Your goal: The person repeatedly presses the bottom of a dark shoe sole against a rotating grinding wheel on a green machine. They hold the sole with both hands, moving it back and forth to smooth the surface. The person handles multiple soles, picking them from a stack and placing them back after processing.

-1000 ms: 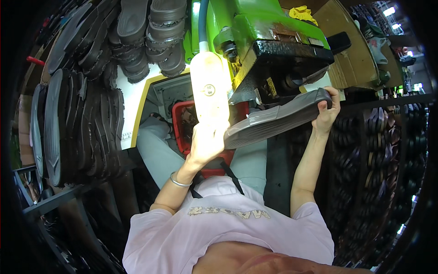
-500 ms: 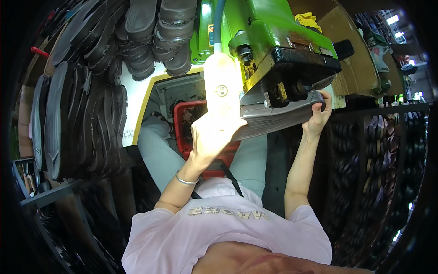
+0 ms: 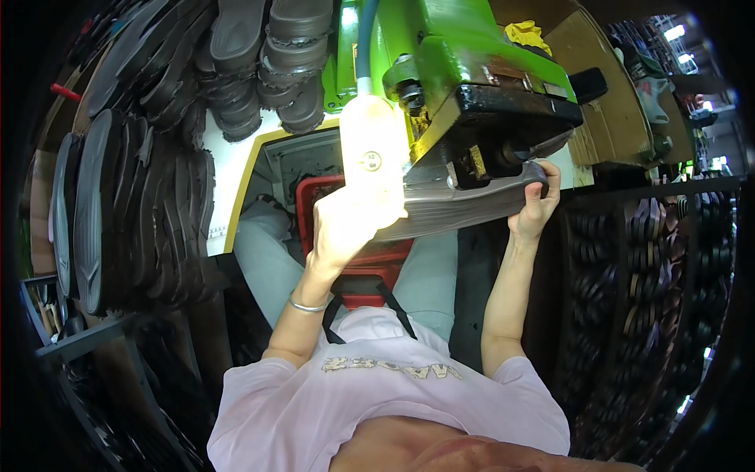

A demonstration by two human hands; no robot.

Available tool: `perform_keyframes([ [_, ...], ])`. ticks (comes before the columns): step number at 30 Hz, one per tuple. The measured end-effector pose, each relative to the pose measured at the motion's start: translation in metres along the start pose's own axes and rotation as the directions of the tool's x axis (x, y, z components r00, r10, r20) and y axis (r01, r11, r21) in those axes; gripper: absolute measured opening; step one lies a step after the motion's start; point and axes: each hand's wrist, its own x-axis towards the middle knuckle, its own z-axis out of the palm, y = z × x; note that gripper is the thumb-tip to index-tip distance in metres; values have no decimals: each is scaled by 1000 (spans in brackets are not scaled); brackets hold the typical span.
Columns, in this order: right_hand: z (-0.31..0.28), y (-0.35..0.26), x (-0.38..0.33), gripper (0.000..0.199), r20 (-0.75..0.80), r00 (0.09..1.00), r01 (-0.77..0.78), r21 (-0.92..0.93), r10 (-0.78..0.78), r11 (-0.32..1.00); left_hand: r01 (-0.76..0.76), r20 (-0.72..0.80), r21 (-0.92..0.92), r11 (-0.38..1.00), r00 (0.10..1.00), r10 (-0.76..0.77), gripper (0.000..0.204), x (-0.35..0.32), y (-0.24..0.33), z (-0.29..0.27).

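A dark grey foam shoe sole (image 3: 464, 208) with ridged side walls is held crosswise beneath the black head of a green machine (image 3: 495, 47). At its right end, my right hand (image 3: 536, 203) grips it, thumb on the near side and fingers curled behind. My left hand (image 3: 340, 224) is closed at the sole's left end, with its fingers mostly lost behind a glowing white lamp (image 3: 371, 141) and its glare. The machine head covers the sole's upper face, so the point of contact is hidden.
Rough-edged grey soles (image 3: 295, 59) stand stacked at the far left, with more on edge (image 3: 98, 212) nearer. A red bin (image 3: 305, 212) sits below, between my knees. Cardboard boxes (image 3: 609, 71) and a yellow cloth (image 3: 528, 35) are at the far right. Shoe racks (image 3: 629, 259) fill the right side.
My left hand has shifted slightly left and its fingers are now more hidden by the lamp. The sole and right hand appear slightly further left; the whole view has also drifted a little.
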Motion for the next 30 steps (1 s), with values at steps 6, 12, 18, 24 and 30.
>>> perform_keyframes([
  [6, 20, 8, -8, 62, 4, 1000, 26, -19, -26, 999, 234, 62, 51, 971, 970, -237, 16, -2, 1, -21],
  [12, 4, 3, -2, 66, -5, 995, 97, -42, -97, 994, 76, -23, 54, 996, 997, -75, 25, 6, 19, 2],
  [18, -10, 8, 15, 60, 19, 1000, -3, 31, 2, 1000, -95, 0, 266, 959, 995, 99, 24, 12, 21, 10],
  [24, 9, -2, 24, 59, 27, 997, -70, 71, 68, 995, -180, 57, 351, 919, 984, 171, 23, 9, 17, 6],
  [30, -13, 4, 20, 55, 114, 993, 8, 116, -21, 993, -10, 89, 216, 976, 996, -9, 31, 8, 22, 4],
])
